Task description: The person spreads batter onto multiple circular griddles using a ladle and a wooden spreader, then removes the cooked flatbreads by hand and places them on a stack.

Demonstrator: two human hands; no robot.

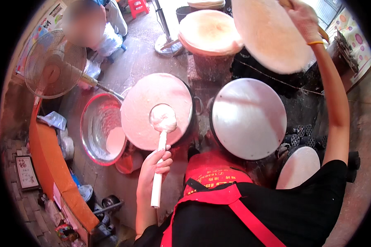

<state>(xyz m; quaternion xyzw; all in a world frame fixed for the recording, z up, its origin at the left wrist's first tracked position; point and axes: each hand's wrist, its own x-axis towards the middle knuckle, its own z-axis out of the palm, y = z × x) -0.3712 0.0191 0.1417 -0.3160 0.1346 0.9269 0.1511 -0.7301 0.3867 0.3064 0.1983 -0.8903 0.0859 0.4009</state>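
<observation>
My left hand (157, 165) grips the white handle of a ladle (159, 185). A lump of wet dough or batter (164, 118) sits at its head, above the left round griddle (192, 106), whose top is covered by a pale round sheet of batter (136, 102). Raised at the upper right, my right hand (303, 23) wears a white glove with a yellow cuff. It grips a large thin round flatbread (270, 37), slightly blurred at its lower edge; a brown wooden piece (323, 34) shows beside the hand. The right griddle (249, 119) shows bare metal.
Left of the griddles stands a metal basin (91, 132) with pale batter. A stack of flatbreads (210, 32) lies ahead on a round support. Coal briquettes (306, 136) and a pale round disc (298, 168) are at right. A pedestal fan (54, 66) and a seated person (111, 18) are upper left.
</observation>
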